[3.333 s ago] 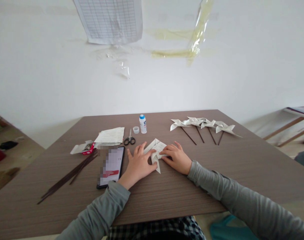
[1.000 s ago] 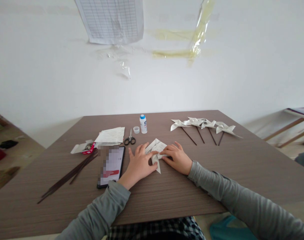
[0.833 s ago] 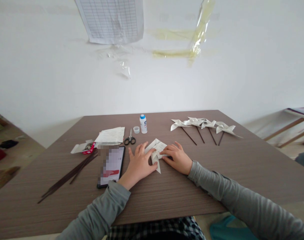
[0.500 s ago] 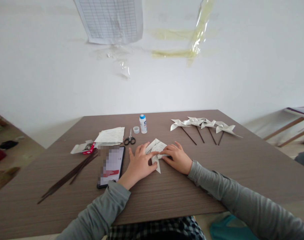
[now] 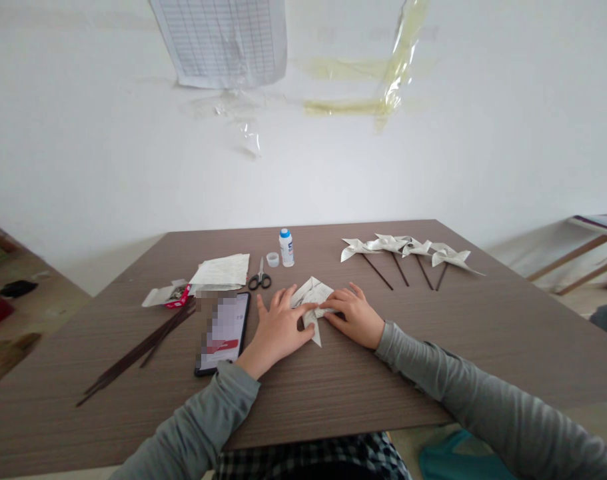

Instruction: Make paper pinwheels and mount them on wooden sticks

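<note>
A printed paper piece point(image 5: 312, 291), partly folded with pointed ends, lies on the table in front of me. My left hand point(image 5: 282, 325) holds it from the left: index finger and thumb press on its middle and lower part, while the other fingers are spread. From the right, my right hand point(image 5: 356, 315) grips its edge with thumb and index finger, the little finger raised. The two index fingertips nearly meet over the paper's centre. My fingers hide part of the folds.
Left of my hands lie a phone point(image 5: 224, 333), scissors point(image 5: 260, 281), stacked paper sheets point(image 5: 220, 272), a small red box point(image 5: 177, 295) and dark sticks point(image 5: 133, 353). A glue bottle point(image 5: 286, 249) and clear cap point(image 5: 272, 259) stand behind. Several paper pinwheels point(image 5: 416, 248) lie back right.
</note>
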Tool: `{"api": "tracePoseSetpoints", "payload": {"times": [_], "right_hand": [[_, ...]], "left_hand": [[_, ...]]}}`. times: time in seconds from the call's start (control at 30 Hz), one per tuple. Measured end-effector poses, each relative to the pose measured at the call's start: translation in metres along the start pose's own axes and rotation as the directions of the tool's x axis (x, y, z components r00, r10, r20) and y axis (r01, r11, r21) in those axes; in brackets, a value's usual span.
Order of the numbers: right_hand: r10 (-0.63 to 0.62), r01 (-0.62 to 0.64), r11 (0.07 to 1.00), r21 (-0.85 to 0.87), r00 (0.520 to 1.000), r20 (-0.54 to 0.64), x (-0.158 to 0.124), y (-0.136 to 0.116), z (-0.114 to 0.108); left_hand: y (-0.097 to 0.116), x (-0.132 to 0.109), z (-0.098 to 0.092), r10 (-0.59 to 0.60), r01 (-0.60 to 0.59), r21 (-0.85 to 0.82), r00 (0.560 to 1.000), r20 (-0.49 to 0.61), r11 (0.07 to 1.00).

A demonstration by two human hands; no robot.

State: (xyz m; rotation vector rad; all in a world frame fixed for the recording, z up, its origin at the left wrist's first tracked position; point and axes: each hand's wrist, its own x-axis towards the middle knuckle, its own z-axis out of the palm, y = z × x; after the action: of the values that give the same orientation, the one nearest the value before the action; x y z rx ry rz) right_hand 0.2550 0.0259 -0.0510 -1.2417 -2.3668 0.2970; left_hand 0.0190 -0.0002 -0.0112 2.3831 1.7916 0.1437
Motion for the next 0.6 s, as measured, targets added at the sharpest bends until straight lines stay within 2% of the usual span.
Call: {"api": "tracePoseSetpoints", "payload": {"times": [0.4,0.6], "right_hand": [[-0.039,0.038,0.999,-0.033,0.999,-0.015,0.0000,0.0057,0.0030],[-0.030,0.030,0.999,-0.016,1.000,-0.002,0.0006,0.0057,0.0031]], "left_hand": [[0.0007,-0.0010,-0.0023,-0.047,0.046,-0.047,0.999,-0.015,0.998],[0.0007,-0.0019,-0.0021,-0.026,0.024,-0.057,0.999,-0.031,0.998]]}}
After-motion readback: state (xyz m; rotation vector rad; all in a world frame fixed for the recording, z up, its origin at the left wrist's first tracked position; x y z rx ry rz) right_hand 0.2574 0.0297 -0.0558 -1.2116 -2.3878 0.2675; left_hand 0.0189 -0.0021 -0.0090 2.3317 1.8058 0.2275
